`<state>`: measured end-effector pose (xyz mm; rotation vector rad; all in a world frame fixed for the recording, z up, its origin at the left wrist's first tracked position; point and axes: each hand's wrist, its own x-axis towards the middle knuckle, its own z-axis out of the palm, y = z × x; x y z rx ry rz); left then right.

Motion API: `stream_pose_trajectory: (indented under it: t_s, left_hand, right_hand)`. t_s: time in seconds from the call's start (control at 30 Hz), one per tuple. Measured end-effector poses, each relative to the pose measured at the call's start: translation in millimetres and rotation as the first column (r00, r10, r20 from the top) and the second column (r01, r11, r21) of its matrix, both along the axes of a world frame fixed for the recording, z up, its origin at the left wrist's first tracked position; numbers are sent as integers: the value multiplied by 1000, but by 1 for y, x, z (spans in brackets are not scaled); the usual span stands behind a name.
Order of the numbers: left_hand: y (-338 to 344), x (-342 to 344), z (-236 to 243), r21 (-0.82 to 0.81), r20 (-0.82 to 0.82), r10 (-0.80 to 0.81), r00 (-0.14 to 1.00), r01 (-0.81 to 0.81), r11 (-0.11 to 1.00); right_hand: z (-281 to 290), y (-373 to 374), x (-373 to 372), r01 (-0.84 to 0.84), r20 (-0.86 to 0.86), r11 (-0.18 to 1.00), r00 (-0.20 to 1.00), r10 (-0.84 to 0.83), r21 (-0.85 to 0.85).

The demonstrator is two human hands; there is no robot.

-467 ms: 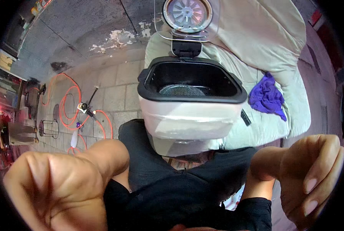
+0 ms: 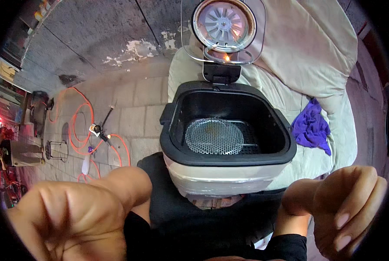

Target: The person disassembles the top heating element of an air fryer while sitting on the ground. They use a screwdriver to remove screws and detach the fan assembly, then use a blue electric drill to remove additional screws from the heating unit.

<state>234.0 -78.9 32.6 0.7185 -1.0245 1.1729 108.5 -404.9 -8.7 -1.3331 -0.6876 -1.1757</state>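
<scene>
My left hand (image 2: 72, 217) is raised close at the lower left, its palm and wrist showing while the fingers are hidden. At the lower right, my right hand (image 2: 349, 209) has its fingers curled in, and I see nothing in them. Neither touches the white-and-black air fryer (image 2: 227, 177) between and beyond them. Its clear-edged lid (image 2: 224, 24) stands raised at the back, showing a round metal fan guard and a ring below it. Inside the black pot lies a round perforated metal plate (image 2: 214, 137).
Pale cloth (image 2: 307, 56) covers the seat under and behind the fryer. A crumpled purple cloth (image 2: 312, 128) lies right of it. An orange hose (image 2: 75, 119) coils on the tiled floor at left, near a small wire stand (image 2: 56, 150). A person (image 2: 25, 152) stands at far left.
The view has tipped, so the fryer sits lower in the picture and more of its inside shows. A dark strip right of the fryer is now hidden. My hands keep much the same pose.
</scene>
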Motion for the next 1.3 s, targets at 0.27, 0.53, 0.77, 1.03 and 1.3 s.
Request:
stream_pose_trajectory:
  t_s: [0.27, 0.53, 0.77, 1.03, 1.3]
  left_hand:
    - [-14, 15, -6, 297, -258, -285, 923, 357, 886]
    - [-34, 104, -122, 61, -576, -160, 802, 238, 969]
    - [-49, 154, -198, -16, -887, -143, 439, 282, 959]
    - [-66, 186, -226, -102, -942, -216, 256, 394, 913]
    - [-89, 211, -246, -154, -950, -283, 132, 590, 793]
  right_hand:
    - [-7, 7, 31, -102, -136, 994, 985, 107, 43]
    - [-117, -39, 31, 502, -660, 862, 628, -413, -62]
    - [-230, -104, 3, 63, -490, 486, -109, -865, -872]
    - [-231, -105, 9, -134, -596, 648, -287, -749, -750]
    - [-243, -99, -10, -49, -506, 549, -328, -798, -834]
